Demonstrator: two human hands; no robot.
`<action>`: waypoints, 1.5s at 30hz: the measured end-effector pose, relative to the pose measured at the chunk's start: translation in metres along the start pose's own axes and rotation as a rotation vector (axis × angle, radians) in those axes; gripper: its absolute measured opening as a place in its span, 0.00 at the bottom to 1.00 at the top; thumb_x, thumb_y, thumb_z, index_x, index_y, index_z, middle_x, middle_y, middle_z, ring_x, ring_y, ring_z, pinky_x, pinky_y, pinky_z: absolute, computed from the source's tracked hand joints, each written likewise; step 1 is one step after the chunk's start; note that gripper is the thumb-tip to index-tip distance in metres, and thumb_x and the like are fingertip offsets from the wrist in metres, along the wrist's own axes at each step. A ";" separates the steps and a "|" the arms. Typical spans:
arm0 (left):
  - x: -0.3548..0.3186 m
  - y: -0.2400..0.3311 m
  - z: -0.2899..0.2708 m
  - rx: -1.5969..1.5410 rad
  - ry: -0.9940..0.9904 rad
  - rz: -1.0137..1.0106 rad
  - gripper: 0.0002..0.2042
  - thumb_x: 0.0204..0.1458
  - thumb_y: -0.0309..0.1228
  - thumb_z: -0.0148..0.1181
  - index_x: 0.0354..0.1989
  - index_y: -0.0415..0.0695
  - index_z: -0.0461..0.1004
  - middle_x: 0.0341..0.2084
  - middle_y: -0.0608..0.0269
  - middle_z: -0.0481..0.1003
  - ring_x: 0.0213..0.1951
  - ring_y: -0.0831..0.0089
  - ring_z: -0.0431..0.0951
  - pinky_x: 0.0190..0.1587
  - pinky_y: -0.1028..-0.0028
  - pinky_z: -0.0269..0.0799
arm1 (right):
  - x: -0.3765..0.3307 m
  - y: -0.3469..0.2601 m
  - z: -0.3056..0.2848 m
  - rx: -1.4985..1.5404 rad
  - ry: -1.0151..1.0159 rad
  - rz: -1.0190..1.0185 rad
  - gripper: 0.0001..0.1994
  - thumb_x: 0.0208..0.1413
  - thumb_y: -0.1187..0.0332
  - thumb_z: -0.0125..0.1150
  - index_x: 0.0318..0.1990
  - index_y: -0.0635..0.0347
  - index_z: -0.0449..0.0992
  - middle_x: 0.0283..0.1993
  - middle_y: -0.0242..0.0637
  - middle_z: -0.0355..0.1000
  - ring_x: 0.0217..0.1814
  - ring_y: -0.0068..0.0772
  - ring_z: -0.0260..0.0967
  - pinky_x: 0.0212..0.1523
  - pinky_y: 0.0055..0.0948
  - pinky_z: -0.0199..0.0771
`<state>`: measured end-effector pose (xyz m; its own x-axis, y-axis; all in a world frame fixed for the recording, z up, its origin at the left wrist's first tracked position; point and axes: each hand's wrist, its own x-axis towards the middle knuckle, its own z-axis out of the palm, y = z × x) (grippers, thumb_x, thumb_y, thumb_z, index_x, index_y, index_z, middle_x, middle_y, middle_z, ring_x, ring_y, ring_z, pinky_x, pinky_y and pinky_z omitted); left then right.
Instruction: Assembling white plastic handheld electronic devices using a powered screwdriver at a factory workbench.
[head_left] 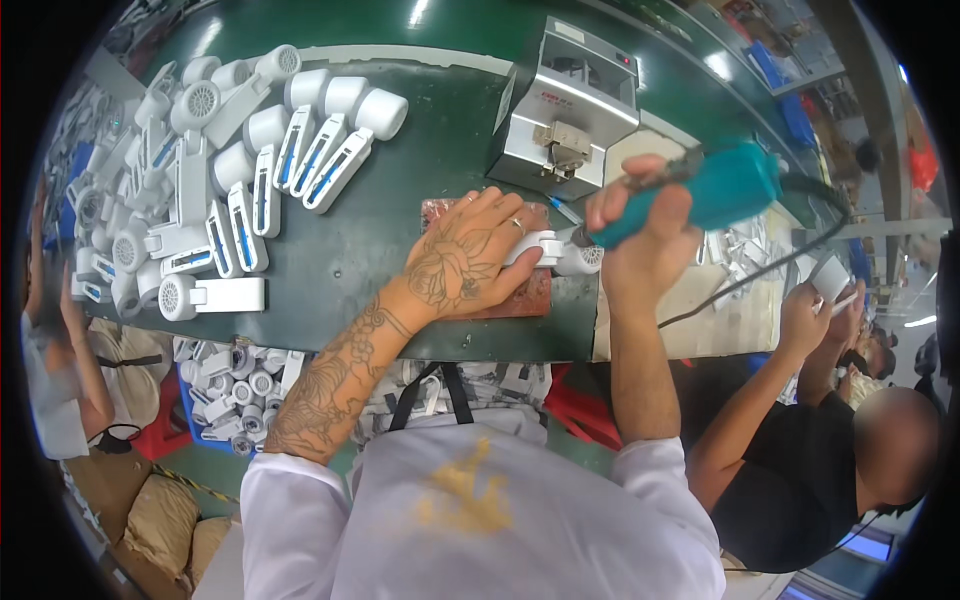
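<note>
a white fan unit (578, 260) is lying on a red pad (525, 302), partly under the left hand (465, 255).
the right hand (645, 230) is grasping a teal power driver (710, 190); the left is resting palm-down over the unit, its finger closure not showing clearly. the casing is probably behaving as light, stiff, slightly slippery plastic; gripping the handle is likely sparing the rounded head. a silver machine (612, 115) is bearing red lettering; the unit is showing no readable label.
</note>
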<state>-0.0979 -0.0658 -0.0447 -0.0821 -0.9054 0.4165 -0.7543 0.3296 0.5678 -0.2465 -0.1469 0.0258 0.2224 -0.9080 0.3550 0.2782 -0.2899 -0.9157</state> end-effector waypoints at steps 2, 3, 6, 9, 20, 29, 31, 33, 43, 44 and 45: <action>0.003 0.000 0.000 -0.029 -0.022 0.010 0.15 0.56 0.39 0.54 0.43 0.39 0.76 0.43 0.53 0.71 0.50 0.54 0.70 0.57 0.56 0.65 | -0.009 0.002 -0.007 -0.010 -0.031 -0.015 0.35 0.56 0.36 0.58 0.42 0.69 0.69 0.21 0.36 0.64 0.21 0.30 0.63 0.25 0.29 0.65; 0.004 0.000 -0.002 -0.013 -0.032 0.013 0.15 0.56 0.38 0.55 0.43 0.39 0.76 0.42 0.54 0.71 0.48 0.55 0.70 0.55 0.57 0.66 | -0.013 0.003 -0.010 -0.018 -0.065 -0.037 0.35 0.56 0.36 0.58 0.43 0.69 0.69 0.21 0.37 0.64 0.21 0.31 0.63 0.25 0.29 0.65; 0.003 0.003 -0.003 0.009 -0.033 0.022 0.15 0.56 0.38 0.56 0.44 0.40 0.75 0.39 0.56 0.70 0.46 0.56 0.69 0.51 0.58 0.66 | -0.017 0.003 -0.009 -0.026 -0.066 -0.016 0.36 0.56 0.36 0.58 0.43 0.71 0.69 0.21 0.37 0.64 0.21 0.31 0.64 0.25 0.29 0.65; 0.003 0.004 -0.001 0.031 -0.027 0.020 0.15 0.55 0.37 0.56 0.46 0.40 0.74 0.39 0.56 0.69 0.45 0.57 0.70 0.50 0.59 0.66 | -0.018 0.010 -0.012 -0.001 -0.074 -0.008 0.35 0.57 0.37 0.58 0.43 0.70 0.68 0.21 0.37 0.64 0.21 0.31 0.64 0.25 0.29 0.66; 0.011 0.003 -0.003 -0.030 -0.067 0.032 0.16 0.54 0.31 0.58 0.52 0.43 0.73 0.57 0.59 0.68 0.49 0.54 0.70 0.55 0.58 0.65 | -0.021 0.023 -0.011 0.090 -0.107 0.003 0.28 0.59 0.42 0.60 0.37 0.64 0.66 0.23 0.38 0.65 0.22 0.31 0.63 0.26 0.31 0.67; -0.018 0.007 0.004 0.149 0.087 0.346 0.16 0.42 0.42 0.67 0.37 0.47 0.77 0.35 0.60 0.76 0.39 0.61 0.77 0.45 0.64 0.74 | -0.053 0.010 -0.044 0.389 0.046 0.057 0.29 0.62 0.38 0.49 0.48 0.58 0.68 0.23 0.31 0.61 0.25 0.23 0.57 0.27 0.25 0.60; -0.037 0.014 -0.019 0.188 0.236 0.324 0.16 0.43 0.40 0.67 0.40 0.47 0.78 0.35 0.62 0.76 0.38 0.63 0.77 0.44 0.64 0.75 | -0.066 -0.021 -0.030 0.323 0.190 -0.013 0.34 0.57 0.32 0.51 0.45 0.60 0.67 0.21 0.29 0.58 0.20 0.23 0.55 0.22 0.22 0.57; -0.051 0.009 -0.072 0.126 0.320 -0.022 0.16 0.52 0.37 0.65 0.47 0.44 0.77 0.39 0.58 0.77 0.44 0.59 0.78 0.47 0.63 0.75 | -0.080 -0.035 -0.031 0.299 0.132 -0.071 0.33 0.56 0.32 0.53 0.42 0.59 0.65 0.20 0.29 0.58 0.17 0.22 0.54 0.19 0.20 0.56; -0.123 -0.165 -0.355 0.107 1.174 -0.748 0.30 0.55 0.38 0.64 0.62 0.31 0.66 0.56 0.47 0.73 0.56 0.64 0.73 0.57 0.69 0.69 | -0.117 -0.029 -0.065 0.131 0.126 -0.050 0.34 0.58 0.32 0.49 0.43 0.60 0.66 0.20 0.30 0.59 0.18 0.22 0.57 0.19 0.19 0.58; -0.109 -0.169 -0.360 0.130 1.151 -0.805 0.30 0.56 0.40 0.63 0.62 0.32 0.66 0.56 0.47 0.73 0.55 0.63 0.74 0.57 0.68 0.69 | -0.121 -0.032 -0.070 0.144 0.094 -0.059 0.34 0.59 0.32 0.48 0.46 0.60 0.67 0.20 0.29 0.58 0.19 0.20 0.56 0.20 0.18 0.57; -0.124 -0.209 -0.393 0.531 0.962 -0.850 0.31 0.55 0.44 0.62 0.62 0.35 0.67 0.55 0.48 0.73 0.54 0.58 0.74 0.57 0.62 0.68 | -0.123 -0.035 -0.069 0.171 0.131 -0.036 0.35 0.57 0.32 0.52 0.46 0.61 0.67 0.21 0.29 0.59 0.20 0.22 0.58 0.21 0.20 0.59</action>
<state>0.3256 0.0833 0.0640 0.8341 -0.1656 0.5262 -0.5189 -0.5596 0.6463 -0.3482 -0.0456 0.0011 0.0887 -0.9328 0.3492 0.4411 -0.2775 -0.8534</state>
